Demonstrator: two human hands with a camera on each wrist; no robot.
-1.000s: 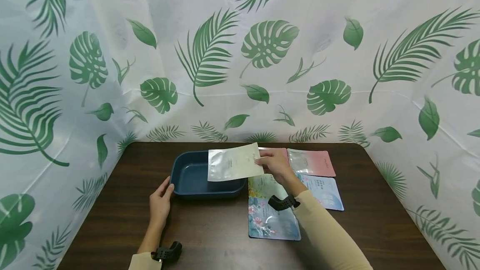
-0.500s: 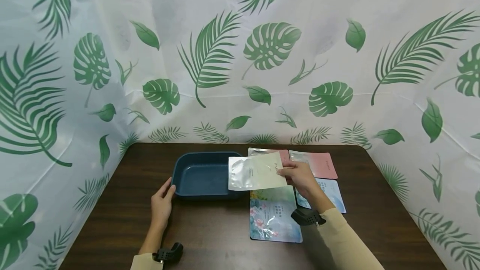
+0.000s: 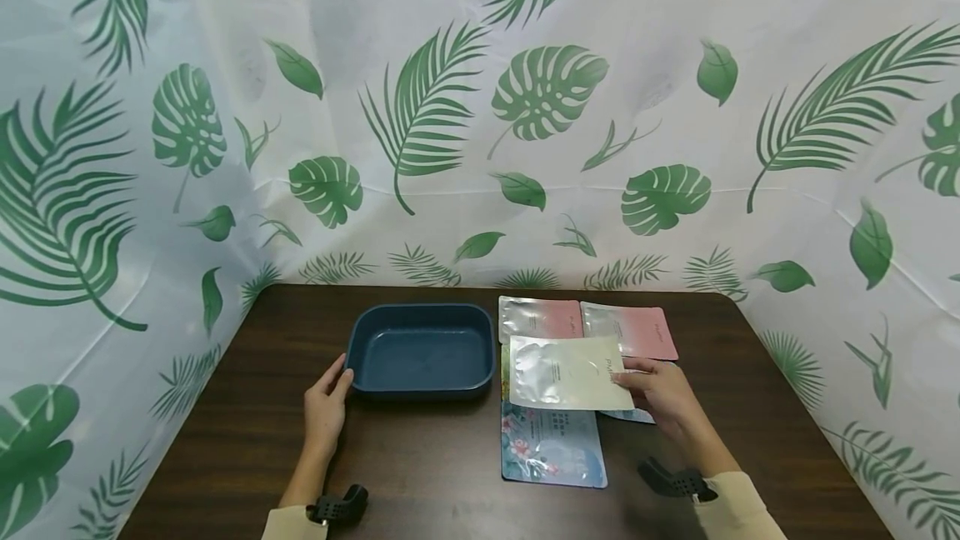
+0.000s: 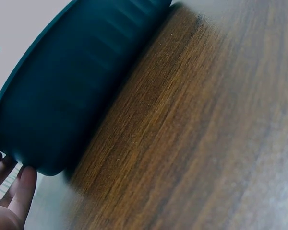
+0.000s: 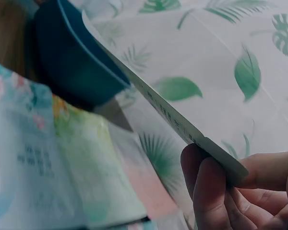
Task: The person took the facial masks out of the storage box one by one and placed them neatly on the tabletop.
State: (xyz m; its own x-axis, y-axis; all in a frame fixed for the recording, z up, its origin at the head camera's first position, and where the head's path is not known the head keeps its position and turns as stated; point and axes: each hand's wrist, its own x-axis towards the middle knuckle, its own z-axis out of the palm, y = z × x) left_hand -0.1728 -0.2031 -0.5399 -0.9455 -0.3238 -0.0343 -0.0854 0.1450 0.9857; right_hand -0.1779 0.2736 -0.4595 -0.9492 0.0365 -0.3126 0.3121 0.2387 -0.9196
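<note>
A pale yellow and silver sachet point(image 3: 570, 373) is pinched at its right end by my right hand point(image 3: 663, 394). It is held over the other sachets and covers part of them. In the right wrist view the sachet point(image 5: 153, 103) appears nearly edge-on, with thumb and fingers on opposite faces. My left hand point(image 3: 325, 407) touches the left end of a dark blue rectangular tray point(image 3: 423, 388), fingers fairly straight. The left wrist view shows its fingertips against the outside of the tray's corner point(image 4: 53, 120). Nothing lies inside the tray.
Two pink and silver sachets point(image 3: 558, 319) lie side by side at the back, right of the tray. A blue floral sachet point(image 3: 555, 448) lies in front, and a green one point(image 5: 93, 167) is mostly covered in the head view. A leaf-patterned cloth point(image 3: 480, 123) hangs behind the brown table point(image 3: 420, 473).
My right hand has carried the yellow sachet from above the tray rightward and toward me, over the other sachets. The left hand has stayed at the tray's left end.
</note>
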